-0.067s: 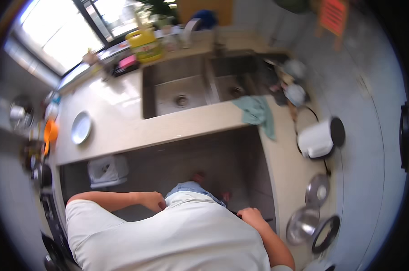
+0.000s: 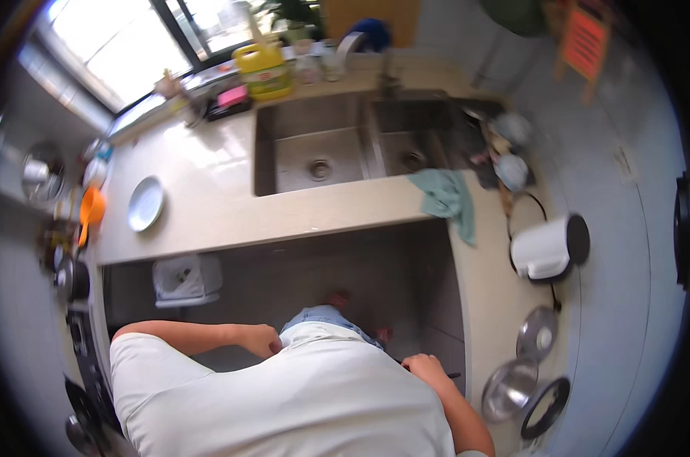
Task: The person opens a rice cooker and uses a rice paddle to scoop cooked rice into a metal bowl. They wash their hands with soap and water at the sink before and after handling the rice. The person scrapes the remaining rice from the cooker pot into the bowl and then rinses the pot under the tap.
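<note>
The person wears a plain white top (image 2: 292, 396), its cloth smooth over the front with soft, shallow creases, and loose short sleeves (image 2: 151, 359) that end near the elbows. Both forearms (image 2: 196, 339) are bare, as are the left hand (image 2: 263, 340) and the right hand (image 2: 426, 369). Below the top shows a pale blue lower garment (image 2: 320, 314), probably denim, though the view is soft there.
</note>
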Tool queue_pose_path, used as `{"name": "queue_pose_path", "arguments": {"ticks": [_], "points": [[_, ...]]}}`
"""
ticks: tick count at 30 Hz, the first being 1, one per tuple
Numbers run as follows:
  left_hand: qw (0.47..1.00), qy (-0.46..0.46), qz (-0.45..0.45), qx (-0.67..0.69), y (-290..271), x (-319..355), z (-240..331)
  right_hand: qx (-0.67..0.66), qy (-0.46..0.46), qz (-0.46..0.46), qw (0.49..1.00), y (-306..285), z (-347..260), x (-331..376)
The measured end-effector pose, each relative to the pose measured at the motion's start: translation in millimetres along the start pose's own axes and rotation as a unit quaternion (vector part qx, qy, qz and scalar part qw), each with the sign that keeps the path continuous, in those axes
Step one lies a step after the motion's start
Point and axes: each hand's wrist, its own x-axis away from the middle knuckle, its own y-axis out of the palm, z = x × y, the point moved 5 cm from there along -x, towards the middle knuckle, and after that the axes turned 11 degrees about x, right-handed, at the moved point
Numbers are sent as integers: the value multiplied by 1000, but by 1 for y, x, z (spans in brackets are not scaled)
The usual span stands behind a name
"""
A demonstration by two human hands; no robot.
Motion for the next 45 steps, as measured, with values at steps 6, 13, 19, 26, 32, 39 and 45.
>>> {"name": "queue_pose_path", "arguments": {"ticks": [6, 13, 19, 26, 32, 39, 45], "points": [[988, 63, 0, 139, 12, 52, -45, -127, -46, 167, 977, -68, -45, 16], [982, -67, 145, 99, -17, 70, -109, -288, 179, 412, 846, -157, 3, 96], [955, 16, 296, -12, -82, 38, -55, -346, 275, 194, 876, -30, 31, 132], [948, 296, 95, -68, -10, -112, 174, -518, 189, 237, 799, 25, 14, 91], [836, 437, -32, -331, 36, -167, 225, -450, 176, 213, 849, 6, 45, 92], [889, 343, -155, -261, 33, -196, 226, -602, 151, 95, 779, 44, 48, 89], [954, 90, -272, -88, 25, -206, 216, -807, 174, 39, 563, 52, 51, 81]]}}
